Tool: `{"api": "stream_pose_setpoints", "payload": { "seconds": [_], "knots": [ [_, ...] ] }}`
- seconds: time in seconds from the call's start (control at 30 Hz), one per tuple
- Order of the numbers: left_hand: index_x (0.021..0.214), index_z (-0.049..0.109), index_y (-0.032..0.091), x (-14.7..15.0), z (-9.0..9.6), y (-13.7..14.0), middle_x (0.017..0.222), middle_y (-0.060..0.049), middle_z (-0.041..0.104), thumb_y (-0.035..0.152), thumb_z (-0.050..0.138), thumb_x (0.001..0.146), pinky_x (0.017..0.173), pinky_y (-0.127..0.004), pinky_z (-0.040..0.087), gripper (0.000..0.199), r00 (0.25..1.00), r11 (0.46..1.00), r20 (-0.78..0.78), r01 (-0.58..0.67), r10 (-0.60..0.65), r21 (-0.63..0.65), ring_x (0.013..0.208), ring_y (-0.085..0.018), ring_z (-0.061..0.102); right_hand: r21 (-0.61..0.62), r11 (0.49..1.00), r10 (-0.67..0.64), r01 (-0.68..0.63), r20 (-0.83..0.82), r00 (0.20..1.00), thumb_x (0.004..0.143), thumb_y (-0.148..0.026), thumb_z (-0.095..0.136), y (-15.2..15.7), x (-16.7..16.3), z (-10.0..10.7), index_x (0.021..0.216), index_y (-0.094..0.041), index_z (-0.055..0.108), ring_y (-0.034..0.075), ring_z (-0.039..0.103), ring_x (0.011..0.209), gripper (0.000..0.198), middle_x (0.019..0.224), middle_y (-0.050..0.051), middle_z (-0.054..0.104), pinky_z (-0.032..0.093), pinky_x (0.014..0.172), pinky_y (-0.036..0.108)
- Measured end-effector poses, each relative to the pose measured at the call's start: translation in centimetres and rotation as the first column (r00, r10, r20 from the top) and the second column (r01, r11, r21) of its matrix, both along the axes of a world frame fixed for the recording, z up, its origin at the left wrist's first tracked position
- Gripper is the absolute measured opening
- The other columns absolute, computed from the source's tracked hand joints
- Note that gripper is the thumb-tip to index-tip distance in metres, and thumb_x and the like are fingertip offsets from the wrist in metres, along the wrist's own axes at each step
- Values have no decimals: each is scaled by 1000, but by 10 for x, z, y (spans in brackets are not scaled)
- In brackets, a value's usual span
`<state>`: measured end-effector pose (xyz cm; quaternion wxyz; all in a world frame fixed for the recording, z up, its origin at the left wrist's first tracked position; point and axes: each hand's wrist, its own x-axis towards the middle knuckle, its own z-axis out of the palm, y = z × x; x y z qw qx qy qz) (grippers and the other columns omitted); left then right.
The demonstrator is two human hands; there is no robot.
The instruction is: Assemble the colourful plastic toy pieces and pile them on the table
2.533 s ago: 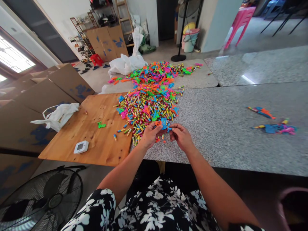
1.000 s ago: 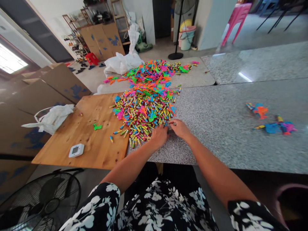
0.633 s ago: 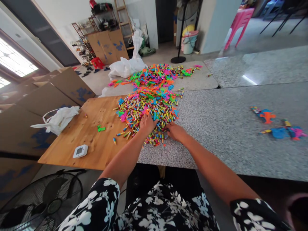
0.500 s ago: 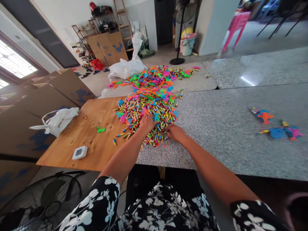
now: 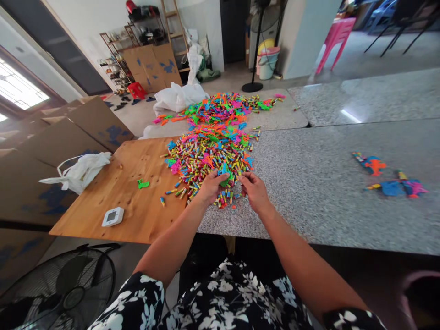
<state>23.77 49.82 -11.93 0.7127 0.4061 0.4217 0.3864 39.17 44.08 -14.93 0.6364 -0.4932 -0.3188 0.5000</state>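
My left hand (image 5: 209, 187) is closed, thumb and fingers pinching a small plastic toy gun (image 5: 225, 179) that looks green; a blue one shows just behind it. Close to its right, my right hand (image 5: 255, 191) has thumb and index finger pressed together on what looks like a small yellowish tube (image 5: 239, 177), largely covered by the fingertips. Both hands are over the near edge of a big heap of small colourful tubes (image 5: 195, 158). Pink, orange, blue and green toy guns (image 5: 208, 159) lie among the tubes.
A second heap (image 5: 223, 109) lies behind. Several toy-and-tube sets (image 5: 392, 188) rest on the granite table (image 5: 309, 183) at right. On the wooden board (image 5: 137, 211) are a green toy gun (image 5: 143, 183), a white digital timer (image 5: 113, 217) and a white plastic bag (image 5: 84, 172). Cardboard boxes (image 5: 68, 137) stand left.
My left hand has drawn back from the heap and now holds a toy gun. My right hand has lifted slightly from the heap's right edge, its fingertips pinched near the left hand.
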Motion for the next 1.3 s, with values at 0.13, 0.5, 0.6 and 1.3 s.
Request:
{"api": "stream_pose_setpoints", "payload": {
  "seconds": [0.13, 0.5, 0.6, 1.3],
  "knots": [
    [94, 65, 17, 5, 3, -9, 84, -2, 73, 37, 94, 62, 66, -26, 54, 48, 998, 999, 51, -36, 37, -22, 70, -14, 69, 16, 996, -78, 85, -264, 961, 75, -44, 77, -5, -4, 8, 82, -25, 52, 7, 34, 40, 32, 55, -12, 44, 39, 39, 22],
    [96, 64, 16, 12, 4, -19, 83, -1, 70, 43, 92, 67, 68, -27, 54, 48, 997, 998, 81, -4, -1, 57, 72, -13, 66, 112, 994, 32, -4, -247, 968, 75, -31, 70, -17, -4, 2, 102, -25, 59, 10, 55, 46, 30, 71, -6, 69, 51, 47, 24],
    [95, 65, 16, 12, 5, -21, 84, -2, 71, 45, 91, 69, 68, -27, 54, 47, 998, 996, 57, 3, -8, 88, 71, -12, 65, 119, 993, 51, -22, -239, 970, 78, -35, 70, -18, -2, 0, 101, -24, 62, 10, 55, 47, 26, 71, -5, 68, 50, 46, 24],
    [96, 63, 19, 63, -24, -3, 94, -6, 71, 39, 75, 87, 80, -32, 53, 25, 959, 981, -272, -25, 78, 194, 82, -18, 67, -131, 986, -88, 99, 92, 992, 78, -41, 71, -37, 56, -25, 93, -21, 64, 11, 52, 40, 27, 62, -5, 64, 42, 36, 23]
  ]
}}
